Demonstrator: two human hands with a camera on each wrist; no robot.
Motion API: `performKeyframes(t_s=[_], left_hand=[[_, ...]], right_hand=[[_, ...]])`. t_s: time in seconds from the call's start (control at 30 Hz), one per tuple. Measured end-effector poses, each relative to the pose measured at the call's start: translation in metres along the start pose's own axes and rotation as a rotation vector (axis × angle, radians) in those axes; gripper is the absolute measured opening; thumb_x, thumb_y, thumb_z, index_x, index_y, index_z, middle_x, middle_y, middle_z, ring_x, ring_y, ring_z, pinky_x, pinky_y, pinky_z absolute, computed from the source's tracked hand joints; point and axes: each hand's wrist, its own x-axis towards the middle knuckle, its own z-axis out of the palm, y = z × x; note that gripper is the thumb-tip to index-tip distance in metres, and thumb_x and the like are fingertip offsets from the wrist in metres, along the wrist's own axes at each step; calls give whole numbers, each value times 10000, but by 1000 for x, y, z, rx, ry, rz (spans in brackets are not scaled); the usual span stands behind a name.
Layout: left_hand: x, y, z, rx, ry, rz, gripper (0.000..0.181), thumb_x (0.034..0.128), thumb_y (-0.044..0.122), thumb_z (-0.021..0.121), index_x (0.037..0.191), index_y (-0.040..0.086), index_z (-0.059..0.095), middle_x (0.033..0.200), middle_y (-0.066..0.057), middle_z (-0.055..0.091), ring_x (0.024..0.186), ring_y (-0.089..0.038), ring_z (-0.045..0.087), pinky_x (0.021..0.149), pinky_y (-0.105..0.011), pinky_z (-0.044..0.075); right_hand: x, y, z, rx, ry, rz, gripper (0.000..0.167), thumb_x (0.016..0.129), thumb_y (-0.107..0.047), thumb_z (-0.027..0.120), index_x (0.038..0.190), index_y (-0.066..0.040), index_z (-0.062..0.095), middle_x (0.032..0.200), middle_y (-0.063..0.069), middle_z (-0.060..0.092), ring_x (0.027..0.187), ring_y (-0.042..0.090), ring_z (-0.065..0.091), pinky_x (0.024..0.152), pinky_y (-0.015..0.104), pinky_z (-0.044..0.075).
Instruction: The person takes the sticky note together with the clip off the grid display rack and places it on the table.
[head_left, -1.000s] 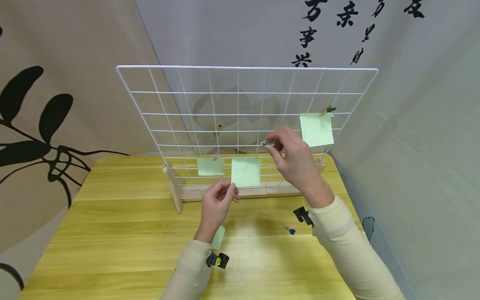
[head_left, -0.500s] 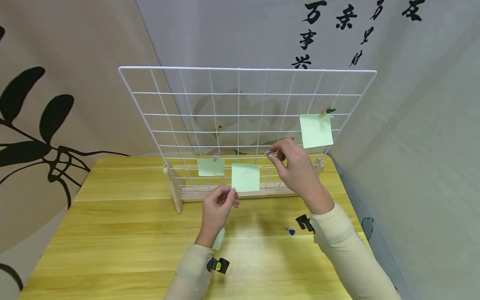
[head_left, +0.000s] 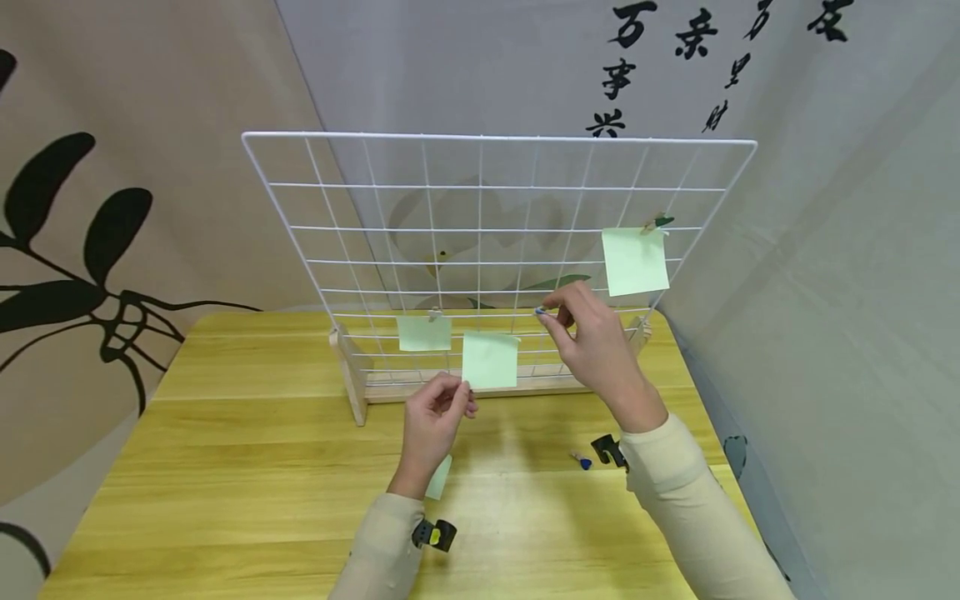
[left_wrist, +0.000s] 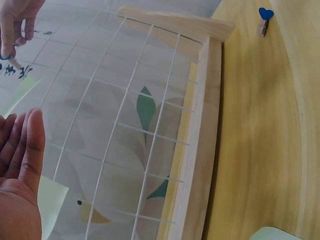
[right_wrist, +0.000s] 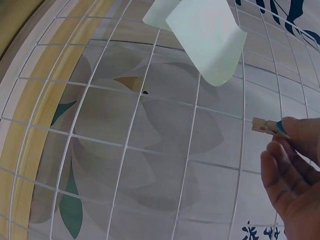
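Note:
My left hand (head_left: pixel 432 421) pinches a pale green paper note (head_left: pixel 490 361) by its lower left corner. The note stands in front of the lower part of a white wire grid rack (head_left: pixel 480 186). To its right, my right hand (head_left: pixel 597 354) pinches a small wooden clothespin (right_wrist: pixel 265 126) with a blue end, its tip pointing toward the note and apart from it. Another green note (head_left: pixel 424 333) hangs from a clip on the grid, left of the held one. At the upper right a third green note (head_left: pixel 635 262) hangs from a clothespin with a green end (head_left: pixel 659 222).
A clothespin with a blue heart (left_wrist: pixel 265 14) lies on the wooden table (head_left: pixel 225 483). Part of a green note (head_left: pixel 438 478) shows on the table beside my left wrist. The rack stands on a wooden base (head_left: pixel 540 383), before a patterned cloth backdrop.
Both hands have moved down a little, with the note and clothespin still held. My right hand has also shifted slightly right. The hanging notes stay in place.

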Motion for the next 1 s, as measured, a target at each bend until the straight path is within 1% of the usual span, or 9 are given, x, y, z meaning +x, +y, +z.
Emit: performKeyframes(t_s=[0.1, 0.37, 0.5, 0.67, 0.83, 1.0], left_hand=[[-1, 0, 0, -4, -1, -4, 121, 940, -148, 533, 875, -97, 622, 795, -287, 598, 644, -414, 617, 584, -434, 603], [-9, -4, 2, 2, 22, -31, 102, 936, -142, 547, 859, -126, 611, 787, -274, 609, 635, -418, 618, 583, -411, 606], [-13, -7, 2, 2, 26, -53, 97, 941, -127, 554, 869, -112, 617, 793, -257, 614, 644, -417, 620, 586, -427, 606], [-15, -8, 1, -9, 15, -54, 114, 940, -137, 545, 879, -85, 626, 803, -243, 611, 654, -423, 614, 585, -443, 605], [-18, -8, 1, -26, 8, -74, 117, 942, -139, 541, 886, -89, 630, 809, -264, 603, 661, -431, 611, 592, -432, 607], [-21, -8, 2, -27, 21, -99, 117, 938, -141, 548, 875, -91, 632, 797, -277, 607, 652, -426, 615, 596, -433, 609]], right_hand=[[-1, 0, 1, 0, 0, 5, 148, 882, 20, 714, 1007, 5, 635, 881, 75, 565, 711, 166, 529, 546, 263, 444], [-4, 0, 2, 2, 2, 19, 143, 886, 12, 713, 1000, -7, 628, 879, 72, 560, 697, 159, 522, 540, 257, 443], [-7, 2, 3, 5, 2, 31, 149, 883, 12, 717, 999, -14, 626, 874, 70, 564, 691, 155, 523, 546, 270, 453], [-9, 2, 3, 10, 0, 41, 158, 880, 14, 718, 1002, -11, 620, 901, 60, 575, 692, 156, 538, 560, 276, 476], [-12, 2, 4, 13, -4, 51, 156, 879, 21, 716, 1000, -7, 621, 916, 74, 585, 696, 158, 542, 562, 283, 488], [-17, 2, 4, 4, -14, 60, 132, 883, 16, 714, 986, 3, 633, 885, 95, 575, 686, 162, 535, 556, 296, 501]])
